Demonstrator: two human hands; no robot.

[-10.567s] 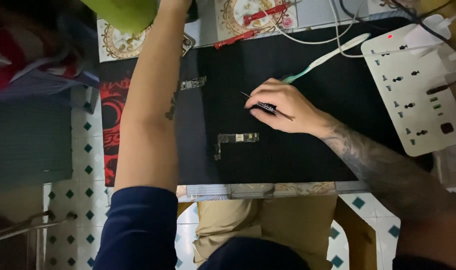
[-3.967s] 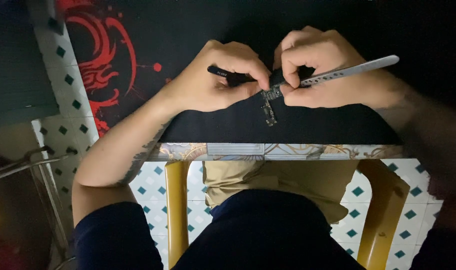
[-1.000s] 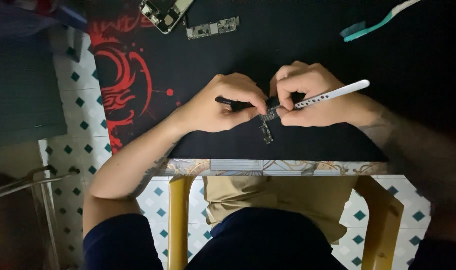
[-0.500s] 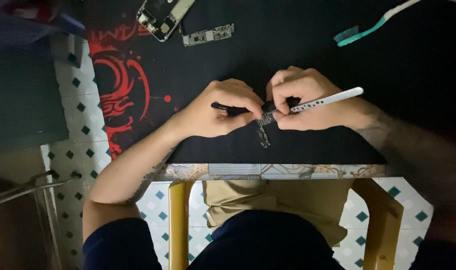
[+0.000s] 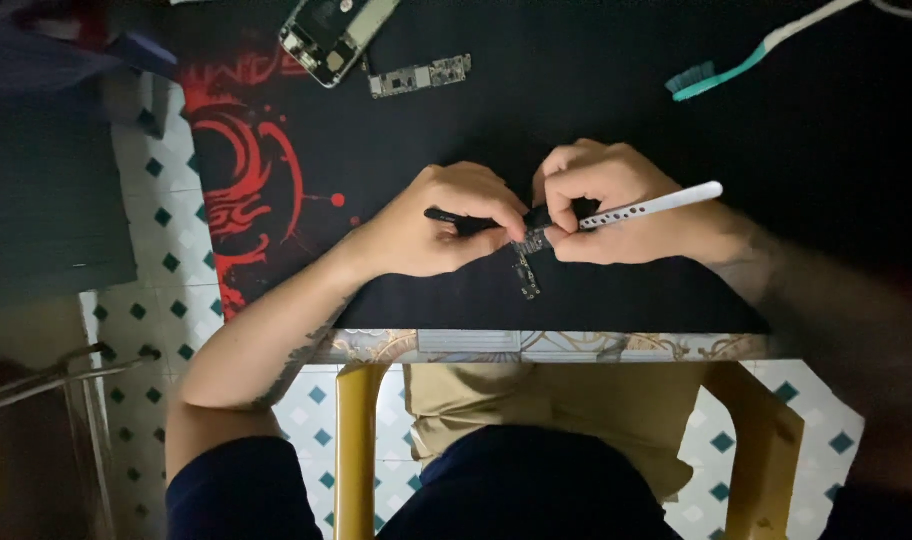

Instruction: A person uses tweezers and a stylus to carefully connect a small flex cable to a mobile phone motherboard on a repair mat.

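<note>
My left hand (image 5: 438, 225) grips a thin black tool (image 5: 454, 216) whose tip points right, toward a small L-shaped circuit board (image 5: 527, 262). My right hand (image 5: 606, 212) pinches the top of that board and also holds a white perforated pen-shaped tool (image 5: 654, 207) that sticks out to the right. Both hands meet over the near edge of the black work mat (image 5: 596, 110). The board's lower strip hangs below my fingers; its upper part is hidden by them.
An opened phone body (image 5: 335, 33) and a second narrow circuit board (image 5: 419, 75) lie at the mat's far left. A teal and white toothbrush (image 5: 751, 58) lies at the far right. A red pattern (image 5: 238, 180) marks the mat's left side. A yellow stool frame (image 5: 358, 440) stands below.
The view has shifted so more of the far mat shows. My hands keep the same hold on the tools and board, close together; 10.6 s ago my left arm reached far up.
</note>
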